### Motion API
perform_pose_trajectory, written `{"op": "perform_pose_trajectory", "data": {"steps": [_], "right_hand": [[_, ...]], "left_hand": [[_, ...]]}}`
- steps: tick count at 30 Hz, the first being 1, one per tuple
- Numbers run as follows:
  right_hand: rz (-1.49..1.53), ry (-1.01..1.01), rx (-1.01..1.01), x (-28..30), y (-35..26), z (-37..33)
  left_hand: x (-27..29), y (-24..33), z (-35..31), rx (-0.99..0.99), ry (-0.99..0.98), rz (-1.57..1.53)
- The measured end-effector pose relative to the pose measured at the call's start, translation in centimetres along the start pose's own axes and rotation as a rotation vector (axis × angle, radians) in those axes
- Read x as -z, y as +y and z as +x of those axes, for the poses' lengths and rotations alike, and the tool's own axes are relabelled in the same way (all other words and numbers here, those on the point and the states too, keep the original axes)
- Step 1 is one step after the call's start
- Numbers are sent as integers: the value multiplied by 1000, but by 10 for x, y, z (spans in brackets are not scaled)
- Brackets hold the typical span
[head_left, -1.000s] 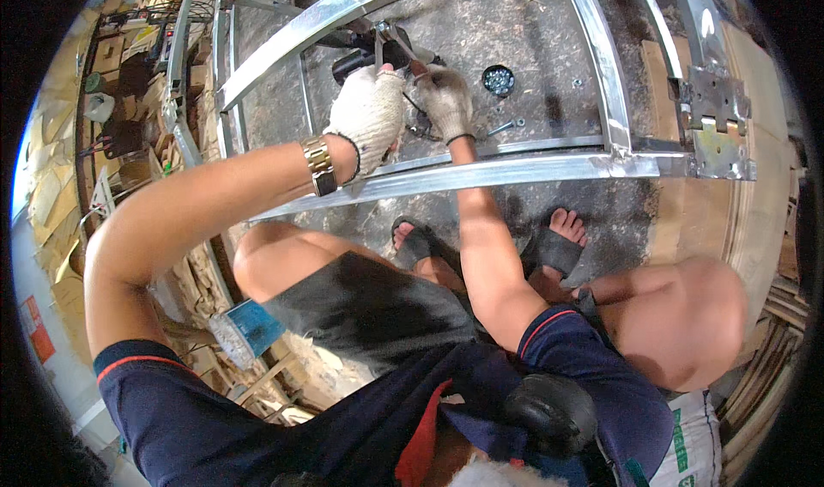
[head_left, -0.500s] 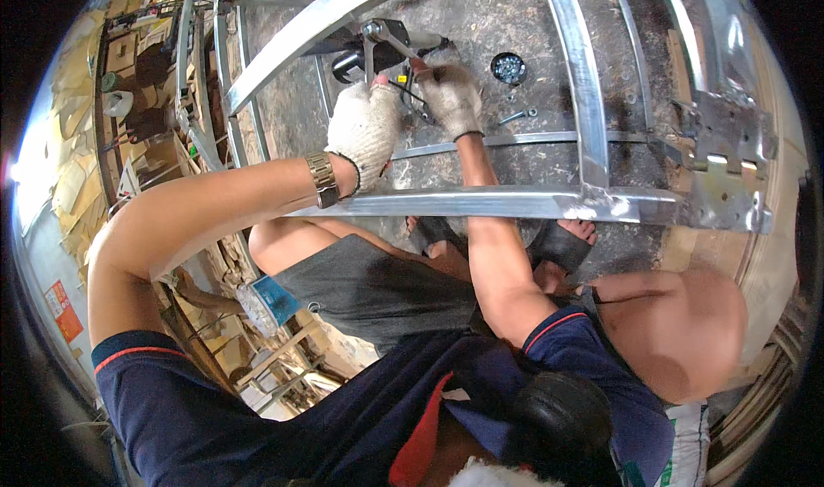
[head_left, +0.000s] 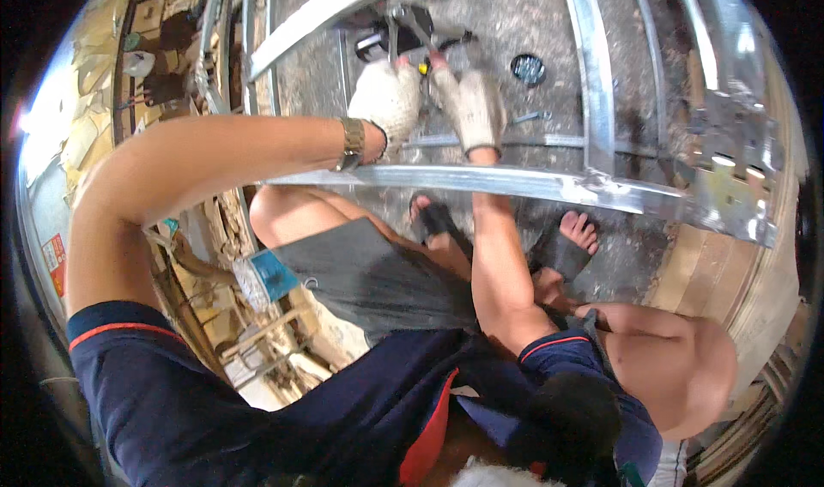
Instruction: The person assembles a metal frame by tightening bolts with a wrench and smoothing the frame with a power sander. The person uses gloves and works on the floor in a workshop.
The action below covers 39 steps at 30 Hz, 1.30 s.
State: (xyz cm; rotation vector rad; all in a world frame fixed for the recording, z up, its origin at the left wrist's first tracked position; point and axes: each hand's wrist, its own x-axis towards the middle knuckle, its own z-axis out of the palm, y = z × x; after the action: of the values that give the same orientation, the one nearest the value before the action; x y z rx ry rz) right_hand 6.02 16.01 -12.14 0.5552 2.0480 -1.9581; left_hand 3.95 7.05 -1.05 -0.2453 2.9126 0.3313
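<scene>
My left hand [head_left: 386, 101] and my right hand [head_left: 470, 105], both in white work gloves, reach over a grey metal frame bar [head_left: 515, 181] down to the concrete floor. Each hand is closed on a handle of a long-handled metal tool [head_left: 408, 24], whose jaws point away from me. A dark power tool [head_left: 373, 45] lies on the floor just beyond my hands. I wear a gold watch [head_left: 351, 142] on the left wrist.
Welded metal frame members cross the view, with a bracket plate [head_left: 730, 157] at right. A round black lid [head_left: 527, 68] and a small metal piece [head_left: 530, 118] lie on the floor. My sandalled feet [head_left: 562, 247] stand below the bar. Stacked wooden boards [head_left: 94, 118] fill the left side.
My view has tipped and moved closer to the frame. Both hands have reached farther forward onto the tool's handles, and the frame bar now sits lower in view.
</scene>
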Motion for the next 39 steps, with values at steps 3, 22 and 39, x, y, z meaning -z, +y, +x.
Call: {"op": "perform_pose_trajectory", "data": {"steps": [3, 22, 39], "right_hand": [[-106, 75, -15, -7, -6, 1], [872, 135, 179, -56, -32, 1], [-198, 337, 22, -16, 69, 76]], "left_hand": [[8, 8, -1, 157, -169, -257], [80, -39, 11, -677, -373, 6], [101, -48, 159, -534, 178, -50]]}}
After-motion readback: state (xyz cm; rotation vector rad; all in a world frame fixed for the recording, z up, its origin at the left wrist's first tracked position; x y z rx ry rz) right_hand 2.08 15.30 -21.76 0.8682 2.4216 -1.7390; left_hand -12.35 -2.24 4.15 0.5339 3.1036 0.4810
